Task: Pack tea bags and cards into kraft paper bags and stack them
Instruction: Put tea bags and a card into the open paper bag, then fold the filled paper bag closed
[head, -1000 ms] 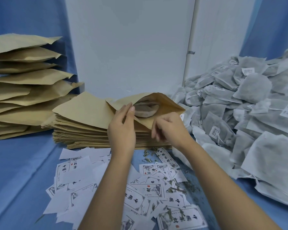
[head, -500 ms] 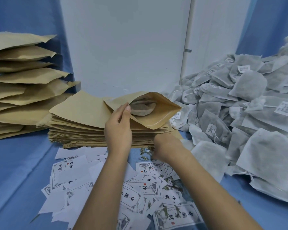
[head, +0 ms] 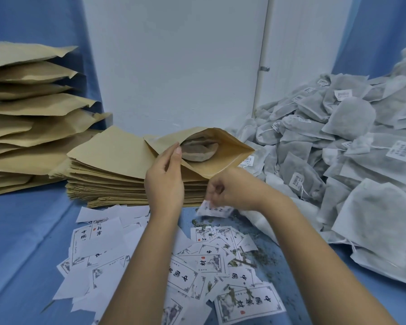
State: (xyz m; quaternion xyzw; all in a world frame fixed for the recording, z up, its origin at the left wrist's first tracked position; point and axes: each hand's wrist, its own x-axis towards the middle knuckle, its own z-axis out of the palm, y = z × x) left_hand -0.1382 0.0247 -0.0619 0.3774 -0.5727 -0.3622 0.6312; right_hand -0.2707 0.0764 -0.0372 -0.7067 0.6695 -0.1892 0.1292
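Puffy filled kraft bags point(head: 28, 113) tower at the left edge of the blue-clothed tabletop point(head: 21, 242), beside a flat stack of empty bags point(head: 108, 174). On that stack the left hand point(head: 164, 181) pinches the lip of an open kraft bag point(head: 220, 158) with a soft grey tea bag point(head: 199, 150) inside. Just right of it, the right hand point(head: 230, 188) curls around a blurred paper card point(head: 215, 209) above scattered cards point(head: 181, 273), while a gauzy tea-bag heap point(head: 349, 160) crowds the right edge.

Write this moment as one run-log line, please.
step: card to bag | left hand: holds paper bag open | inside: tea bag | right hand: pinches card | next: likely card into bag
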